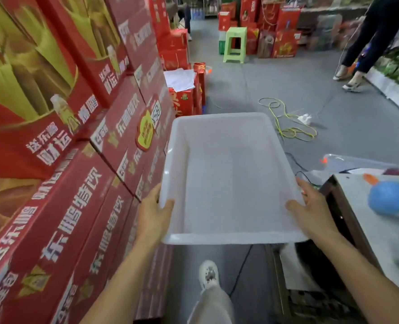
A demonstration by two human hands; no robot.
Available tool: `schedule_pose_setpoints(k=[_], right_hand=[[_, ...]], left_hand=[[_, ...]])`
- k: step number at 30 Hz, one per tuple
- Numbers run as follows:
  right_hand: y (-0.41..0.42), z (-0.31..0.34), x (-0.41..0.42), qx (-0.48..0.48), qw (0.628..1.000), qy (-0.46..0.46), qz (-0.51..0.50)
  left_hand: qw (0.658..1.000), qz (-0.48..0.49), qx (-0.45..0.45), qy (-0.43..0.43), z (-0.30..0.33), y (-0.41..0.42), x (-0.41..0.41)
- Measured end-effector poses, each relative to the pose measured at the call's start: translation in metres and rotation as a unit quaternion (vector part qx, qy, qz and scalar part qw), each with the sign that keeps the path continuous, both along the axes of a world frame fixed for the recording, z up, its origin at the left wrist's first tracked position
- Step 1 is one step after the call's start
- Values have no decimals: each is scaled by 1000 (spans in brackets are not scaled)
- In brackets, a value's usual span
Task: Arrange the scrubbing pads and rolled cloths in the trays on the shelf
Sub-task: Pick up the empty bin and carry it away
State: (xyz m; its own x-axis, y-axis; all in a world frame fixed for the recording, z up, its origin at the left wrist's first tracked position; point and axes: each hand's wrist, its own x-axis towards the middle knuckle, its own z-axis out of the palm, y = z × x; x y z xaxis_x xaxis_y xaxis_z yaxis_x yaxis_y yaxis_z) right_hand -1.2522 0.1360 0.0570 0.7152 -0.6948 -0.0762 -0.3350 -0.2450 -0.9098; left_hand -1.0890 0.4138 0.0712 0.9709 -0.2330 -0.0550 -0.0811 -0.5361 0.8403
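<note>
A white translucent plastic tray (231,239) is held level in front of me, above the floor, and nothing lies in it. My left hand (152,212) grips its near left rim, thumb over the edge and inside the tray. On the near right rim my right hand (311,210) grips the same way, thumb inside. No scrubbing pads or rolled cloths are in view, and no shelf with trays shows.
Stacked red drink cartons (81,183) wall off the left. A counter (380,220) with a blue object (386,201) stands at the right. On the grey floor ahead lie a yellow-green cable (287,127), a green stool (235,44) and a person's legs (357,59).
</note>
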Motion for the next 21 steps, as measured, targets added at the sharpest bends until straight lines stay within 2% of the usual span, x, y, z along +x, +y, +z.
schedule_pose_setpoints(k=[9, 15, 21], right_hand=[[-144, -4, 219, -24, 999, 40, 13], [-243, 6, 353, 34, 999, 7, -24], [-351, 0, 491, 56, 998, 5, 15]], left_hand=[[999, 44, 9, 15, -11, -137, 201], [999, 35, -6, 5, -1, -238, 339], [998, 65, -4, 11, -19, -330, 455]])
